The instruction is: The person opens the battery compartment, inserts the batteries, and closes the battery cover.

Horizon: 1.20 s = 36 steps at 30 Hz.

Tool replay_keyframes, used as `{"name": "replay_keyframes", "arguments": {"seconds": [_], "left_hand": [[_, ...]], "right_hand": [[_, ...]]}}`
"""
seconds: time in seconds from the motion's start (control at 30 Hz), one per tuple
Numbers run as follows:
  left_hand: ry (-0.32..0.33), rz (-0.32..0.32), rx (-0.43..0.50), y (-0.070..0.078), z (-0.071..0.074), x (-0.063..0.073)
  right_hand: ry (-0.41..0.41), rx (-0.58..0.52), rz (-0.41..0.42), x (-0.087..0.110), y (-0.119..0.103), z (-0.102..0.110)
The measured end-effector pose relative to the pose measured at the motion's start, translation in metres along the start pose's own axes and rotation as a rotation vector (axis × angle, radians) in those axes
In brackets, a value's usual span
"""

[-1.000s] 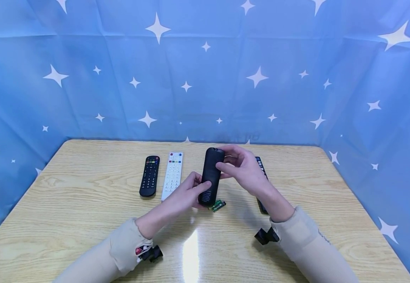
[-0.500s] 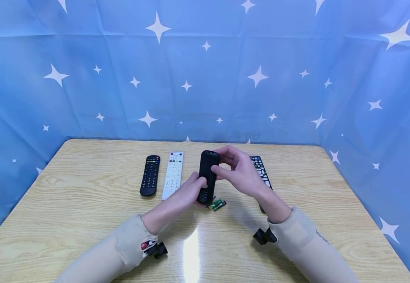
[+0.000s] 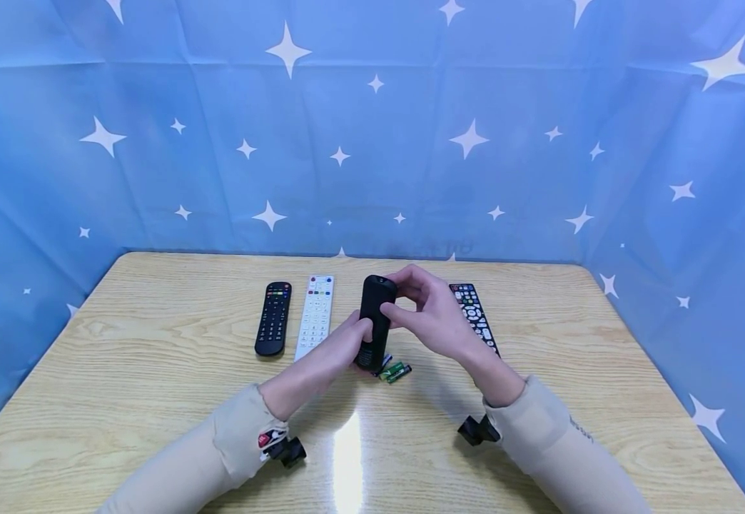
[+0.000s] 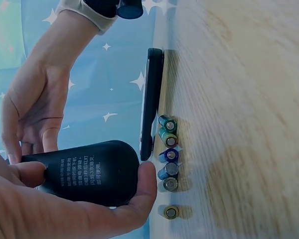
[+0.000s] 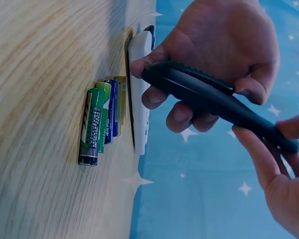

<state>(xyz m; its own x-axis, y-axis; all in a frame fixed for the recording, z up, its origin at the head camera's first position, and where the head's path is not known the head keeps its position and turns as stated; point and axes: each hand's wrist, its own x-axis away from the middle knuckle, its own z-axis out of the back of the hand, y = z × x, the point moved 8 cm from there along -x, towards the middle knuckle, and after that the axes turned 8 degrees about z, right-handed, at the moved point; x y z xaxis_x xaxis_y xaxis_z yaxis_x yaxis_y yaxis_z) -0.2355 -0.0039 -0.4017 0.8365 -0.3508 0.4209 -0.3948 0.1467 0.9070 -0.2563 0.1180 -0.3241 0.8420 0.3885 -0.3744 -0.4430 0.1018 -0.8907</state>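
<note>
Beige sleeves (image 3: 237, 435) lay nearest, cuffed at both wrists, each with a small black camera (image 3: 289, 452) strapped under it. Below them stretched the pale wood-grain table (image 3: 154, 407), a white streak of glare down its near middle. The left hand (image 3: 337, 350) gripped the lower end of a black remote (image 3: 376, 318), its thumb bent over the back. The right hand (image 3: 433, 314) pinched the same remote near its upper end, thumb against the back and fingers along the far edge. The remote was held tilted above the table, back towards the person, with pale printed characters near the lower end. Just past that end in the head view, small batteries (image 3: 394, 372) lay side by side on the wood, green, blue and gold; the left wrist view showed six ends. Farther off lay a white remote (image 3: 316, 310) and, beside it to the left, a small black remote (image 3: 273, 319), both buttons up. A button-covered remote (image 3: 465, 294) lay to the right, partly behind the right hand and forearm. Behind everything hung a blue cloth (image 3: 218, 100) printed with white four-pointed stars.
</note>
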Motion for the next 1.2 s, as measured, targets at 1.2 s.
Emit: {"name": "replay_keyframes", "arguments": {"seconds": [1.2], "left_hand": [[0.261, -0.684, -0.502, 0.040, 0.006, 0.043]], "right_hand": [[0.169, -0.249, -0.166, 0.001, 0.019, 0.033]]}}
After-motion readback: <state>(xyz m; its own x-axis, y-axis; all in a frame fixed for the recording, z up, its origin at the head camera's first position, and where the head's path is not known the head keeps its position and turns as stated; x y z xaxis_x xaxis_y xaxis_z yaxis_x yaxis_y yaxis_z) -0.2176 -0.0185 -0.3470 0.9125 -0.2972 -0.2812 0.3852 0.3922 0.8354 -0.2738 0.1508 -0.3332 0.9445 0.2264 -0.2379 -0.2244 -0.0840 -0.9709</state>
